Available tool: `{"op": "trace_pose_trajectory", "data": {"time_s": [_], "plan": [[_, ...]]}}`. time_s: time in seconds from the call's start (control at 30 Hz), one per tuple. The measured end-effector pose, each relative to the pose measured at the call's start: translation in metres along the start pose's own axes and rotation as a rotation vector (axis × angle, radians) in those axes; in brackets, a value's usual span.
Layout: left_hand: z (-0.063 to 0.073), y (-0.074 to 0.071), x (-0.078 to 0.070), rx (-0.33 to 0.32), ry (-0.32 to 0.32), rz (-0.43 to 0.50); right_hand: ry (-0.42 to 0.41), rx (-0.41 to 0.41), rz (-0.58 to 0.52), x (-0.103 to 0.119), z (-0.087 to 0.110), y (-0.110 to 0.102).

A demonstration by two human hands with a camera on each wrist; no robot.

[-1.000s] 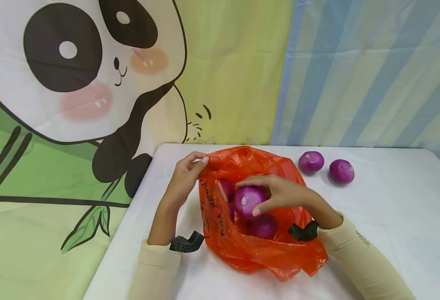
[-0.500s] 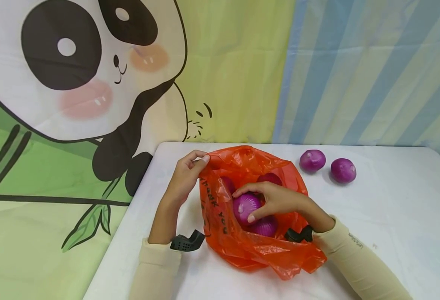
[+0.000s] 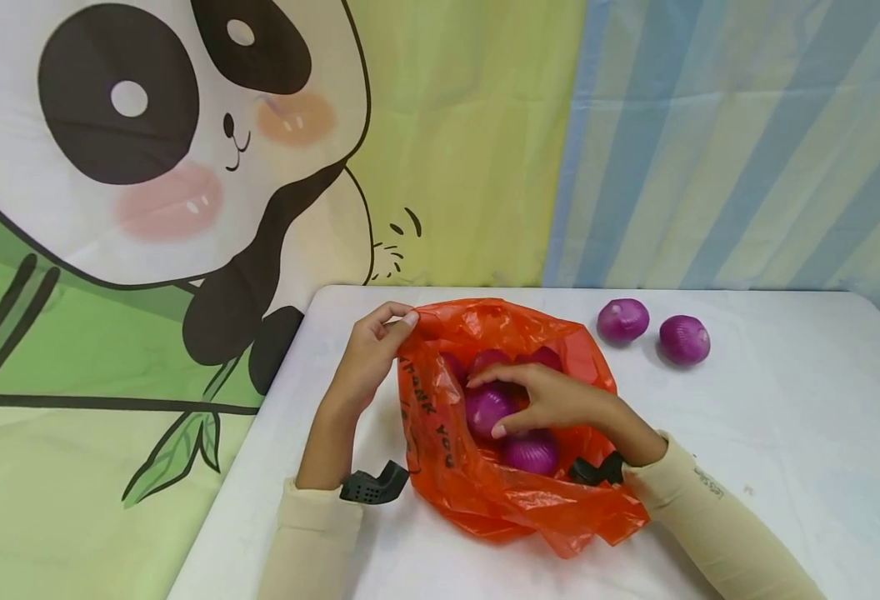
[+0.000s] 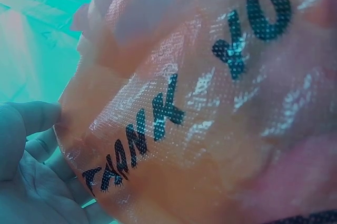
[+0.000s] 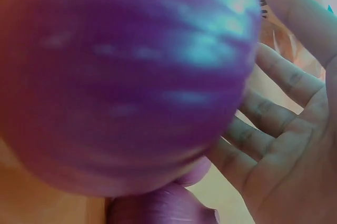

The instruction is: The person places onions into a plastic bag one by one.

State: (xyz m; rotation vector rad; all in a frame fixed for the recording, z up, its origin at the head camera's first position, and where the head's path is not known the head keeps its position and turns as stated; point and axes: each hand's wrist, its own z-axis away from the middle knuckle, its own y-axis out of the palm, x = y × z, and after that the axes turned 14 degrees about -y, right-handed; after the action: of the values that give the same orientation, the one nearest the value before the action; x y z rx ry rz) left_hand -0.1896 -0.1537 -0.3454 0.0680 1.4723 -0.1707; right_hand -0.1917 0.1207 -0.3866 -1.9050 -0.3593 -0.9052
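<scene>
In the head view an orange-red plastic bag (image 3: 470, 500) lettered "THANK YOU" stands open on the table, with several purple onions inside. My left hand (image 3: 368, 350) pinches the bag's rim at its back left; in the left wrist view its fingers (image 4: 39, 116) are at the lettered plastic. My right hand (image 3: 552, 396) reaches into the bag, thumb and fingers around an onion (image 3: 487, 412). Another onion (image 3: 532, 452) lies in front of it. In the right wrist view a large near onion (image 5: 131, 87) hides the fingertips of my right hand (image 5: 295, 124).
Two more onions, one (image 3: 623, 321) just behind the bag's right edge and another (image 3: 684, 340) farther right, lie on the white table (image 3: 800, 400). A panda-printed cloth (image 3: 470, 150) hangs behind the table.
My right hand has moved slightly left and lowered the onion into the bag. More onions show at the back of the bag. My left hand keeps its place at the rim.
</scene>
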Motion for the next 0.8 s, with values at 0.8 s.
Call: {"op": "trace_pose_trajectory", "data": {"time_s": [0.8], "plan": [[-0.001, 0.000, 0.001, 0.014, 0.013, 0.031, -0.096, -0.040, 0.015, 0.013, 0.016, -0.021]]}}
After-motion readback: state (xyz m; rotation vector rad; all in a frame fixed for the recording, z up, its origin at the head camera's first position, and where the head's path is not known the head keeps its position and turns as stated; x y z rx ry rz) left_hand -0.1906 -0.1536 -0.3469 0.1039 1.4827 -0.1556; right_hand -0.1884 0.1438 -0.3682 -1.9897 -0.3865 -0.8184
